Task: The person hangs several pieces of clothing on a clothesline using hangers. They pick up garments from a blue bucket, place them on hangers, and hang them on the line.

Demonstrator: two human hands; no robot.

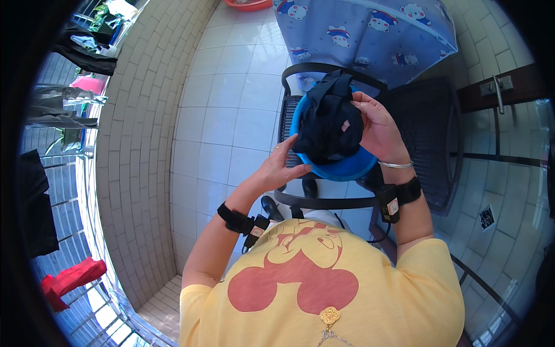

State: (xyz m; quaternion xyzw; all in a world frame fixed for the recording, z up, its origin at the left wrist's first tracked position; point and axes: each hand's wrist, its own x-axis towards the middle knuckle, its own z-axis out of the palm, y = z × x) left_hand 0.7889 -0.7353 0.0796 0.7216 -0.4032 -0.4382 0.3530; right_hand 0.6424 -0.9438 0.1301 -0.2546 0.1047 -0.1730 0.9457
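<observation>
A blue plastic tub (347, 170) rests on the seat of a black armchair (293, 108) in front of me. Bundled dark fabric (327, 126), almost black, fills it and rises above the rim; a small pale patch shows on its right side. My right hand (378, 126) is at the bundle's right edge, with thumb and fingertips closed on the cloth. At the left rim is my left hand (281, 164), its thumb spread from its fingers and its fingertips against the cloth and tub.
Behind the chair stands a blue bear-print cover (360, 34). A second dark woven chair (416, 139) is on the right, by a door handle (498, 93). A tiled parapet (134, 152) runs along the left, with hanging laundry (73, 277) beyond it. An orange basin (249, 5) sits on the far floor.
</observation>
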